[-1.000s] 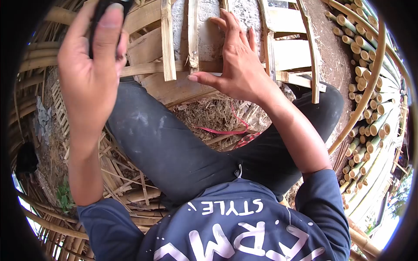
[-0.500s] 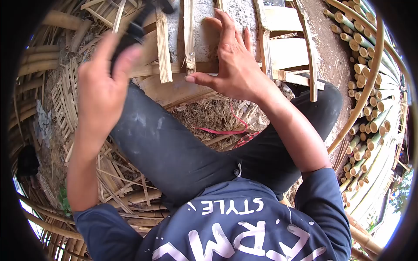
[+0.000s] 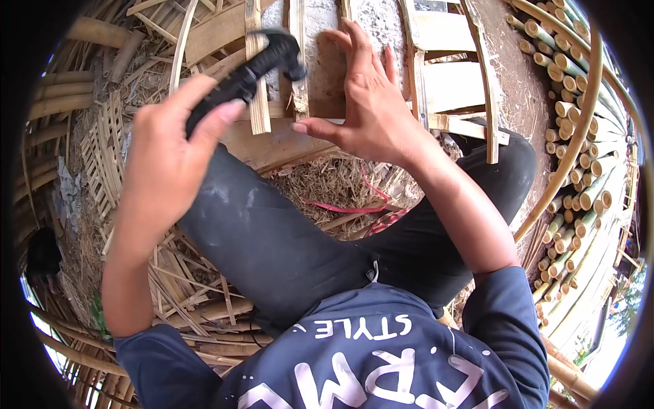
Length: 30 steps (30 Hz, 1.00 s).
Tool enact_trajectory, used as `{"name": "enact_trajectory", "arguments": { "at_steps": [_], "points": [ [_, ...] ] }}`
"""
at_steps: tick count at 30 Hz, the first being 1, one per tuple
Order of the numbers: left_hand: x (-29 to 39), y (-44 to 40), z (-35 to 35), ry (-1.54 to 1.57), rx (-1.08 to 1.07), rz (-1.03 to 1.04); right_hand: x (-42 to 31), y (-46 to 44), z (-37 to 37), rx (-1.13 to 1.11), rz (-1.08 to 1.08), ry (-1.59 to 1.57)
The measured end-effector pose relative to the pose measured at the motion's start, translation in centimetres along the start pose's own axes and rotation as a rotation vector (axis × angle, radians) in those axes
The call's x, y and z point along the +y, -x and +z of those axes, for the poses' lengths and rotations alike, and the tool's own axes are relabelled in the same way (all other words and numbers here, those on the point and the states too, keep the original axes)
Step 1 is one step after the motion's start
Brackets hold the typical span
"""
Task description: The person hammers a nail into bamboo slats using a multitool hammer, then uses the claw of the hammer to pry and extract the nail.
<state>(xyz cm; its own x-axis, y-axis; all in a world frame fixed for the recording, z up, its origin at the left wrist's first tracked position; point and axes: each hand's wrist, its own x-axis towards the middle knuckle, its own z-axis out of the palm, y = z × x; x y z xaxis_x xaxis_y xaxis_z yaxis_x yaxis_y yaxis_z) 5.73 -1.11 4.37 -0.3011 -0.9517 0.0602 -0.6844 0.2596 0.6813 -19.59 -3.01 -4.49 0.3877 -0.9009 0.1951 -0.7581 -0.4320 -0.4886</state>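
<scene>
My left hand (image 3: 163,153) is closed round the handle of a black claw hammer (image 3: 276,58). The hammer's head hangs over a narrow bamboo slat (image 3: 297,34), one of several slats laid across a crosspiece. Beside that slat my right hand (image 3: 375,99) is spread open over a rough grey slab (image 3: 321,68), its thumb by the slat's near end. The fingertips point away from me, and whether they press on the slab is hard to see. Another slat (image 3: 259,109) lies just left, partly behind the hammer.
Cut bamboo poles (image 3: 579,150) are stacked at the right, with a curved pole (image 3: 579,129) in front. Split bamboo pieces (image 3: 197,300) and a woven panel (image 3: 102,160) lie at the left. A pink strap (image 3: 347,208) rests on shavings between my legs.
The hammer has swung right and down, from the upper left to over the slat. My right hand has stayed nearly in place.
</scene>
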Motion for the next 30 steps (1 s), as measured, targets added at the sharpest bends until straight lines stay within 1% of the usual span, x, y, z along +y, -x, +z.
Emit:
{"name": "enact_trajectory", "arguments": {
  "at_steps": [1, 2, 4, 6, 7, 8, 10, 11, 12, 13, 14, 15, 16, 17, 18, 20, 22, 23, 24, 26, 27, 28, 30],
  "points": [
    [1.0, 0.2, -0.7, 0.098, 0.062, -0.089, 0.0, 0.0, 0.2, 0.002, 0.009, 0.004],
    [1.6, 0.0, -1.3, 0.328, 0.186, -0.096, 0.0, 0.1, 0.4, 0.009, 0.007, 0.011],
    [0.9, 0.0, -0.7, 0.502, 0.394, 0.123, -0.1, 0.2, 0.3, -0.001, 0.014, -0.014],
    [-1.4, 0.1, 1.3, 0.165, 0.418, 0.117, -0.1, 0.3, 0.3, -0.026, 0.021, -0.011],
    [-0.4, 0.3, 0.2, -0.233, 0.026, 0.155, -0.2, 0.4, 0.2, -0.03, 0.022, -0.005],
    [-1.8, 1.0, 0.7, -0.27, -0.133, 0.114, -0.2, 0.4, 0.1, -0.023, 0.02, -0.007],
    [-0.8, 0.6, -0.6, -0.248, -0.074, 0.045, 0.0, 0.4, 0.3, -0.009, 0.019, -0.017],
    [0.0, 0.4, -1.1, 0.048, 0.069, -0.024, -0.1, 0.4, 0.2, -0.032, 0.023, 0.003],
    [0.8, 0.3, -1.2, 0.345, 0.217, -0.098, 0.1, 0.6, 0.6, -0.004, 0.022, -0.013],
    [1.4, 0.0, -1.1, 0.372, 0.351, 0.016, 0.3, 0.6, 1.0, 0.031, 0.012, -0.025],
    [1.3, -0.4, -0.5, 0.433, 0.385, 0.062, 0.4, 0.4, 1.1, 0.069, -0.005, -0.033],
    [0.7, -0.7, 0.6, 0.492, 0.422, 0.112, 0.1, 0.3, 0.5, -0.001, 0.008, -0.007],
    [0.1, -0.7, 1.4, 0.55, 0.456, 0.164, 0.0, 0.4, 0.4, -0.004, 0.002, -0.011],
    [-0.7, -0.3, 1.5, 0.291, 0.243, 0.046, 0.0, 0.4, 0.3, -0.005, -0.001, -0.016],
    [-0.6, -0.3, 0.4, -0.196, -0.091, 0.15, 0.0, 0.4, 0.3, -0.005, -0.001, -0.02],
    [-1.2, 0.1, 1.5, -0.153, -0.018, 0.164, 0.0, 0.1, 0.3, 0.005, 0.001, -0.02],
    [0.5, 0.0, 0.4, 0.062, 0.098, 0.005, 0.0, 0.2, 0.4, -0.002, 0.021, -0.028],
    [1.1, -0.2, 0.6, 0.29, 0.231, -0.035, -0.1, 0.2, 0.3, 0.017, 0.026, -0.072],
    [0.4, 0.0, 0.8, 0.418, 0.309, 0.056, 0.0, 0.3, 0.4, 0.012, 0.024, -0.058],
    [-1.6, 0.4, 2.3, 0.318, 0.336, 0.121, 0.1, 0.3, 0.5, 0.01, 0.011, -0.025],
    [-0.9, 0.4, 1.7, -0.14, 0.102, 0.236, 0.1, 0.4, 0.5, -0.011, 0.003, 0.011],
    [-1.4, 0.8, 1.8, -0.134, -0.066, 0.164, 0.1, 0.4, 0.2, -0.009, 0.01, 0.012],
    [-0.6, 0.6, 0.4, -0.208, -0.062, 0.155, 0.0, 0.3, 0.4, -0.01, 0.021, -0.008]
  ]
}}
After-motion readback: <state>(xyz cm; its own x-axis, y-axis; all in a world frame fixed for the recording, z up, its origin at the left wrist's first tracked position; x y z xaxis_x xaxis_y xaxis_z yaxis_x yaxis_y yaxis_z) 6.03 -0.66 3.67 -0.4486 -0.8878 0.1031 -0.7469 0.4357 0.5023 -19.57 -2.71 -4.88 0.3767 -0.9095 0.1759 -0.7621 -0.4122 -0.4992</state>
